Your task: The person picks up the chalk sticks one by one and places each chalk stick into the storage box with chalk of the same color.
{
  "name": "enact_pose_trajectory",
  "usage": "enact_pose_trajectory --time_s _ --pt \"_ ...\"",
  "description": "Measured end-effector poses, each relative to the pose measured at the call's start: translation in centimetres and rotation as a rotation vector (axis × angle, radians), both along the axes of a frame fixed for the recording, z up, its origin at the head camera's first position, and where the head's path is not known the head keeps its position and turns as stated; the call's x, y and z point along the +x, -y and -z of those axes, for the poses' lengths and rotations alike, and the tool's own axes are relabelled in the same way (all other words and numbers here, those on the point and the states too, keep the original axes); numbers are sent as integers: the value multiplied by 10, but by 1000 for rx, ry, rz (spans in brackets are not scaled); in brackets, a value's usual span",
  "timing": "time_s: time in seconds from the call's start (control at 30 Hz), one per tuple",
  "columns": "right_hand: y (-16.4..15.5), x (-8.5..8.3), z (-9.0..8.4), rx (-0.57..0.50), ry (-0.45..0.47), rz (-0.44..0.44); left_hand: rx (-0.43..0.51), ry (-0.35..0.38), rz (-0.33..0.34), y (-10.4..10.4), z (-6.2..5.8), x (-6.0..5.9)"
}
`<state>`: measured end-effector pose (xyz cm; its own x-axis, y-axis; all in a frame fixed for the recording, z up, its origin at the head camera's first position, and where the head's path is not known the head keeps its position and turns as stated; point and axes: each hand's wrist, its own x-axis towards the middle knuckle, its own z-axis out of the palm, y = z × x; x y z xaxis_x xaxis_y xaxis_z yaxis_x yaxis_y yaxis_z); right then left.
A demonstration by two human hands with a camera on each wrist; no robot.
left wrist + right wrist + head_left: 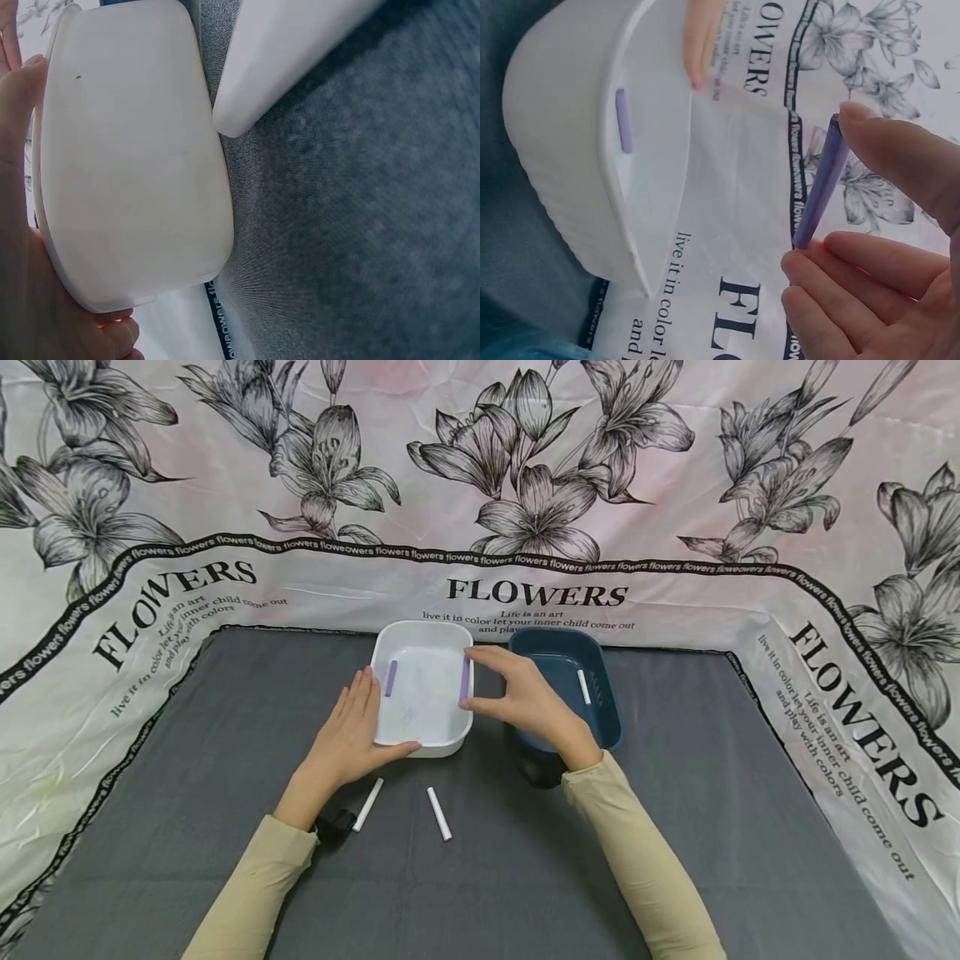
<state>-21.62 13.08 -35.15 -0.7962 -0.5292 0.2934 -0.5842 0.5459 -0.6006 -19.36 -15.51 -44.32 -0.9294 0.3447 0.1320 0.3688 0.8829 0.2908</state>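
A white basin [426, 727] stands at the back of the cloth, with a purple chalk stick [392, 678] lying in its left part. My left hand [348, 727] rests on its near left corner, fingers straight along the left side and thumb along the front rim. In the left wrist view the basin's outer wall [135, 150] fills much of the picture. My right hand [528, 693] pinches a second purple chalk stick [823, 180] by its two ends, between thumb and fingertips. From the head view that stick overlaps the basin's right rim.
Right of the white basin stands a dark blue basin [611, 710] with a white chalk stick [583, 687] in it, partly behind my right hand. Two more white chalk sticks, one left [368, 805] and one right [439, 814], lie on the grey cloth [480, 902] in front.
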Motion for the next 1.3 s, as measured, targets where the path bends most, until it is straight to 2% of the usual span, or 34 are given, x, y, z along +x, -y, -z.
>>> enact_pose_trajectory --time_s 0.57,0.9,1.3 --pt "23 -47 -4 25 67 48 11 -3 3 1 1 -1" --pt "40 -68 4 -71 159 39 2 12 1 2 1 0" --pt "63 -85 16 -96 204 44 -3 9 2 1 0 1"
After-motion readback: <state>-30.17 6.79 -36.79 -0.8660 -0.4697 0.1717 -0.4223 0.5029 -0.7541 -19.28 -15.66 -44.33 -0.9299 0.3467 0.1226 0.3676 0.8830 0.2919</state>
